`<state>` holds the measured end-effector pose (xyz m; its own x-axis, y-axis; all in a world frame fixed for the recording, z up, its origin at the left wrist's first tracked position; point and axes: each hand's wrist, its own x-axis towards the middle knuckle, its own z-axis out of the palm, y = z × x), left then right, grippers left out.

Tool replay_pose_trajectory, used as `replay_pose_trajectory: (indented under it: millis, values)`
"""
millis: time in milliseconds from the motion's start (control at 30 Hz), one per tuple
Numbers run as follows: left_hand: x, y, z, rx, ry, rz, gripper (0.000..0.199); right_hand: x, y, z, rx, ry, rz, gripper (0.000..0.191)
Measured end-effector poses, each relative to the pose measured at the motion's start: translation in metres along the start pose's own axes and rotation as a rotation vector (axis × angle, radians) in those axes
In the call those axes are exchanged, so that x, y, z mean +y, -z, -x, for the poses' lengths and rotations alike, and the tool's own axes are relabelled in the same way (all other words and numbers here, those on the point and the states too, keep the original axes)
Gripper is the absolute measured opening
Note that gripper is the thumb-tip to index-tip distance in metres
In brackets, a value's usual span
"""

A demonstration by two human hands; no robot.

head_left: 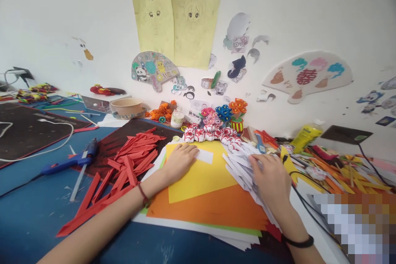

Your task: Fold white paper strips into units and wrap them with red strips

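My left hand (182, 160) lies palm down on a yellow sheet (201, 179), its fingertips at the edge of a small white paper piece (204, 156). The fingers are stretched out, with nothing gripped. Over the pile of folded white strips (243, 167) on the right, my right hand (269, 173) has its thumb and fingers at the strips' edge. Its fingers are bent, and whether a strip is pinched between them is unclear. Beneath the yellow sheet are an orange sheet (210, 206) and further white and green sheets.
Folded red strips (123, 173) and a blue glue gun (71, 161) lie left. Behind stand red-and-white folded pieces (210, 133), paper flowers (224, 113), a bottle (177, 118) and a bowl (127, 108). A yellow bottle (306, 137), cables and orange scraps (343, 177) are right.
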<state>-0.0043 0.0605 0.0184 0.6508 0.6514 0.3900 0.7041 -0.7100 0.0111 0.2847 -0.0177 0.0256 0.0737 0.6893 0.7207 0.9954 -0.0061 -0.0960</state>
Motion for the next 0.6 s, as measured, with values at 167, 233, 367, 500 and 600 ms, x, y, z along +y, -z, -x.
replay_pose_trajectory:
  millis: [167, 233, 367, 500, 600]
  values:
    - [-0.009, -0.004, -0.017, -0.039, -0.068, -0.076, 0.017, -0.007, -0.002, 0.001, 0.015, 0.064, 0.077, 0.036]
    - [-0.012, -0.005, -0.018, 0.004, -0.056, -0.047, 0.021, -0.015, -0.002, 0.002, 0.027, 0.077, 0.019, 0.034]
    - [-0.020, -0.008, -0.017, 0.044, -0.034, 0.020, 0.022, -0.040, -0.004, 0.008, 0.011, 0.097, -0.218, 0.026]
    - [-0.032, -0.014, -0.017, 0.014, 0.013, 0.118, 0.021, -0.069, -0.010, 0.010, -0.081, 0.042, -0.533, 0.024]
    - [-0.040, -0.016, -0.018, 0.003, 0.054, 0.172, 0.021, -0.088, -0.016, 0.001, -0.132, -0.056, -0.698, 0.024]
